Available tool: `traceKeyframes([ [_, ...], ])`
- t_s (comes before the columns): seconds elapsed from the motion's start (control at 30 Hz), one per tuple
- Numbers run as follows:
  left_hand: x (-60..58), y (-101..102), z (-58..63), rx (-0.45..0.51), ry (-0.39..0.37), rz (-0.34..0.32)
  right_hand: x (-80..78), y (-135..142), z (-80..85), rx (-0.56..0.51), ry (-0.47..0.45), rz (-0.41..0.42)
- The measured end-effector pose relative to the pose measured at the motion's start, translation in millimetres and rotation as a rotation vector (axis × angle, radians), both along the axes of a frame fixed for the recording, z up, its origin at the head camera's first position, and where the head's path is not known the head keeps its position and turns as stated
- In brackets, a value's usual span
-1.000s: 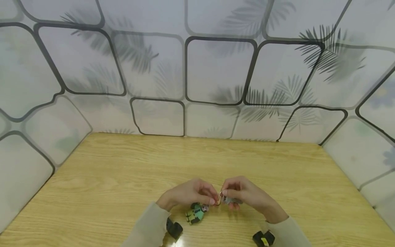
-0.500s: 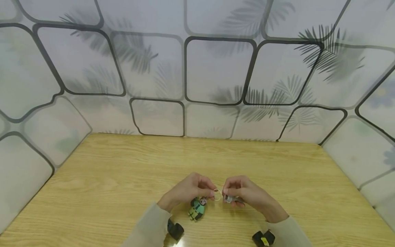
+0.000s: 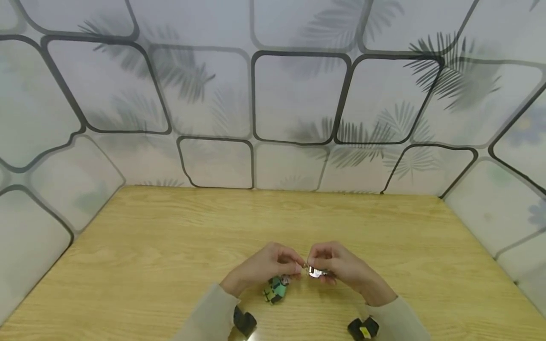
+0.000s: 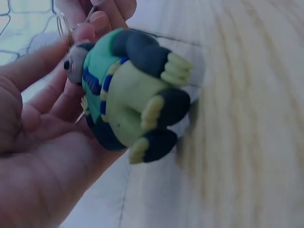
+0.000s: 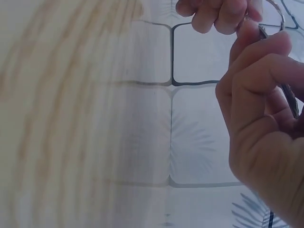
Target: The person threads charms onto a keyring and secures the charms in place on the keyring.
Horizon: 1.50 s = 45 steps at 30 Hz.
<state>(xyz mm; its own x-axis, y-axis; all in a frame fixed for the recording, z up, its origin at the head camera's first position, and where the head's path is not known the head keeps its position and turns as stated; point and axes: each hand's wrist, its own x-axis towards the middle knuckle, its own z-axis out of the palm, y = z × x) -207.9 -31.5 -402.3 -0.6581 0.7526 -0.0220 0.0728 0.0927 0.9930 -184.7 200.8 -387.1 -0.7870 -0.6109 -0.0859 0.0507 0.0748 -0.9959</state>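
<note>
My left hand (image 3: 273, 266) pinches a thin metal key ring (image 4: 60, 21) between thumb and fingertips. From the ring hangs a rubbery animal figure (image 4: 128, 95) with a green top, dark limbs and yellow claws. In the head view the figure dangles just below the left hand, close over the table. My right hand (image 3: 339, 266) grips a small shiny silver metal piece (image 3: 315, 272), mostly covered by the fingers; I cannot tell its kind. Its end meets the ring between the two hands, where the fingertips nearly touch.
The hands are over the near part of a wood-grain table (image 3: 204, 222). A pale patterned wall (image 3: 294, 166) stands behind it and at both sides. Black devices (image 3: 244, 323) sit at the wrists, by the light sleeves (image 3: 209, 315).
Half a second ago the ring faced the head camera as a full circle; now it is turned nearly edge-on. My left hand has moved slightly right, and the silver piece has tilted to show a bright face.
</note>
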Motion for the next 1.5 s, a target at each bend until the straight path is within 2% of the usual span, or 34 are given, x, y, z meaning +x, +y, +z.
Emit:
traceKeyframes([
  [0.2,-5.1,-4.4,-4.7,0.059,-0.114,-0.095,-0.6,0.5,-1.7,-0.082,-0.017,0.013],
  [0.3,-6.2,-4.4,-5.8,0.086,-0.142,-0.106,-1.0,1.3,-1.7,-0.098,-0.019,0.01],
  [0.37,-6.4,-4.4,-6.2,0.093,-0.139,-0.08,-1.3,2.1,-1.4,-0.103,-0.005,0.002],
  [0.53,-4.8,-3.2,-5.2,0.08,-0.127,0.067,-2.7,4.0,-1.6,-0.103,0.014,-0.021],
  [0.6,-3.7,-2.2,-4.4,0.072,-0.119,0.106,-3.1,4.7,-2.2,-0.106,0.009,-0.021],
  [0.73,-1.8,0.2,-2.4,0.048,-0.05,0.137,-3.2,5.7,-3.3,-0.089,0.007,-0.017],
  [0.87,-0.4,1.0,0.9,0.029,0.012,0.114,-2.9,6.3,-3.7,-0.031,-0.003,-0.018],
  [1.0,0.5,0.4,2.4,0.029,0.028,0.032,-2.2,5.4,-3.7,0.025,-0.017,-0.018],
  [1.1,0.0,-0.1,1.9,0.031,0.031,-0.004,-1.6,3.6,-3.0,0.047,-0.021,-0.029],
  [1.27,-1.3,-0.5,0.4,0.035,0.016,0.018,-1.0,1.3,-1.2,0.023,-0.023,-0.067],
  [1.5,-1.5,-1.6,0.4,0.066,-0.03,0.022,-1.1,0.8,0.0,-0.051,-0.035,-0.073],
])
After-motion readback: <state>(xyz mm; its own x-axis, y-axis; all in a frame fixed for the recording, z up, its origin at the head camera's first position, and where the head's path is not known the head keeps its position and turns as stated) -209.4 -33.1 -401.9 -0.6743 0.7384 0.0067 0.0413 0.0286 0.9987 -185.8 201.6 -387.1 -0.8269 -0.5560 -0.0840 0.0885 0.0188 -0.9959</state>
